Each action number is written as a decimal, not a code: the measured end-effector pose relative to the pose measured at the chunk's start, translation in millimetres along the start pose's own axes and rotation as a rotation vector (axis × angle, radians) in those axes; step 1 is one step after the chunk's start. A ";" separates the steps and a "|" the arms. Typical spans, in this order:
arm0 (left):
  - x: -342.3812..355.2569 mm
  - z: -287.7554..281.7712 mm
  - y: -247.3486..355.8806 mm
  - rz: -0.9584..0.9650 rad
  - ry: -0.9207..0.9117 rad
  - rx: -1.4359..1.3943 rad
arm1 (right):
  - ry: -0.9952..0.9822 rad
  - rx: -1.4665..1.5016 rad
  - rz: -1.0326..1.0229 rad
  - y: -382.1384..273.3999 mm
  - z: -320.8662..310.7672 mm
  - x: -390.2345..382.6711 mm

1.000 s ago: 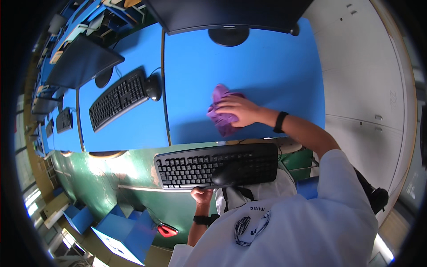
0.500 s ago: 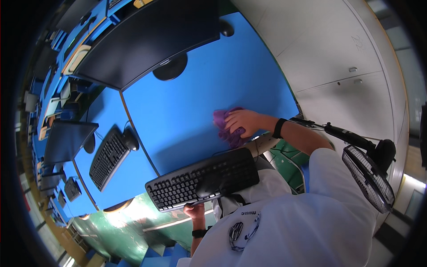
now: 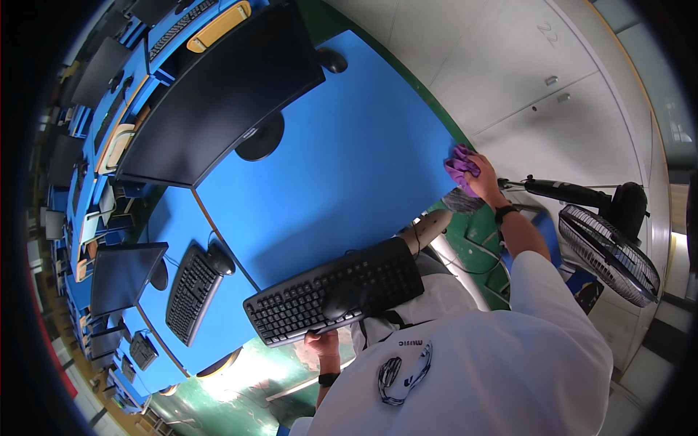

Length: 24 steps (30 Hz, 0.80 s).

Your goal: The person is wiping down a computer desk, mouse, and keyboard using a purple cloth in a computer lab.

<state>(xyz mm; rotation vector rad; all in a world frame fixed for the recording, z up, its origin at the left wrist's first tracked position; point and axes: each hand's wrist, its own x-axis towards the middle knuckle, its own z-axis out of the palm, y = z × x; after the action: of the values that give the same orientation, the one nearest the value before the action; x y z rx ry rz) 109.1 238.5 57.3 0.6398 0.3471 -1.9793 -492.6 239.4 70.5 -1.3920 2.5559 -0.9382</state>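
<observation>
Bunched under my right hand (image 3: 481,179) is a purple cloth (image 3: 459,168), pressed at the right edge of the blue desk (image 3: 349,152). Its fingers curl round the cloth. My left hand (image 3: 322,344) grips the near edge of a black keyboard (image 3: 283,309), held tilted off the desk in front of my body. A black mouse (image 3: 342,299) lies on top of the keyboard's keys. Most of the left hand's fingers are hidden beneath the keyboard.
A large monitor (image 3: 218,94) on a round base stands at the desk's far left, with a black speaker-like object (image 3: 332,60) beyond it. Another keyboard (image 3: 193,294) and monitor (image 3: 123,276) sit leftward. A fan (image 3: 607,254) stands at right before grey cabinets (image 3: 509,80).
My right hand has wiped the purple cloth rightward from the desk's middle to its right edge. The left hand still holds the keyboard with the mouse on it. The view has shifted slightly.
</observation>
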 end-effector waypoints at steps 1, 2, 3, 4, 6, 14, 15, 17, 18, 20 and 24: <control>1.1 1.2 -1.6 0.017 0.024 -0.018 | 0.042 -0.053 -0.035 1.4 -3.2 -2.6; 1.3 1.7 -1.6 0.020 0.010 -0.007 | 0.034 -0.116 -0.016 -0.7 -5.1 -4.3; 1.9 2.7 -2.2 0.012 0.004 -0.034 | 0.015 -0.189 0.049 -5.4 -7.2 -3.6; 1.9 4.1 -2.6 0.024 0.018 -0.021 | 0.017 -0.296 0.107 -11.4 -9.3 1.4; 1.1 5.4 -3.9 0.026 0.005 -0.003 | 0.169 -0.234 0.008 -32.5 -6.9 13.6; -10.4 -1.5 0.7 0.084 0.060 -0.014 | -0.396 0.330 -0.710 -186.9 104.5 -8.1; -13.0 -2.1 2.3 0.100 0.051 -0.007 | -0.452 0.287 -0.778 -201.2 111.0 -17.9; -14.4 -7.7 5.2 0.113 0.071 -0.045 | -0.553 0.219 -0.900 -213.3 118.1 -27.4; -15.0 -10.1 8.4 0.112 0.037 -0.015 | -0.547 0.226 -0.922 -210.7 116.5 -28.2; -13.6 -13.5 11.0 0.123 0.054 0.001 | -0.571 0.228 -0.972 -187.4 103.1 -21.1; -9.8 -13.4 14.3 0.100 0.059 -0.008 | -0.356 0.128 -0.725 -94.2 70.3 5.3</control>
<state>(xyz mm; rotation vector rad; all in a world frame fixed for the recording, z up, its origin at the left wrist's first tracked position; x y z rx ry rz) 129.2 245.5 52.3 0.6987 0.3526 -1.8662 -402.0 164.5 66.6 -2.2488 1.7104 -0.7943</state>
